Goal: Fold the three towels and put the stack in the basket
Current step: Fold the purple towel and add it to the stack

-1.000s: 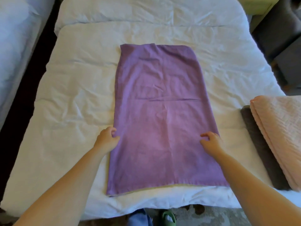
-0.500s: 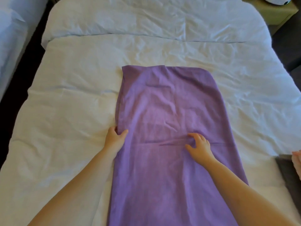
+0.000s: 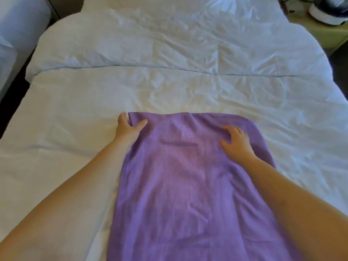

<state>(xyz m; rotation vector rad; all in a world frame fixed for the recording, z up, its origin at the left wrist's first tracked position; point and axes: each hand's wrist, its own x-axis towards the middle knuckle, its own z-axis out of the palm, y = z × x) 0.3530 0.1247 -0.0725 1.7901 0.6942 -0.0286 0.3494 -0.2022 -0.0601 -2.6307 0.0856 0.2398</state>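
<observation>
Purple towel [image 3: 188,185]: lies flat on the bed, long axis running near to far, centre-right in the view; its near end is cut off by the bottom edge of the view, and its far edge stops about halfway up the duvet [image 3: 66,129]. Surface mostly smooth, with a short crosswise crease between the two hands and soft wrinkles lower down. Both forearms reach in from the near side, the left beside the towel's left edge, the right lying over its right side. Left hand [image 3: 128,131]: at the far left corner of the towel, narrow grip, thumb on top of the cloth, fingers curled over the edge, pinching that corner. Right hand [image 3: 238,144]: on the towel near its far right corner, palm down, fingers spread wide and slightly bent, pressing on the cloth. Beyond the towel: bare wrinkled white duvet, then a fold line, then white pillows [image 3: 169,44]. Far right: pale nightstand [image 3: 320,32] carrying a white and dark rounded object [image 3: 327,10], identity unclear. Far left: part of a second white bed [image 3: 17,25].
</observation>
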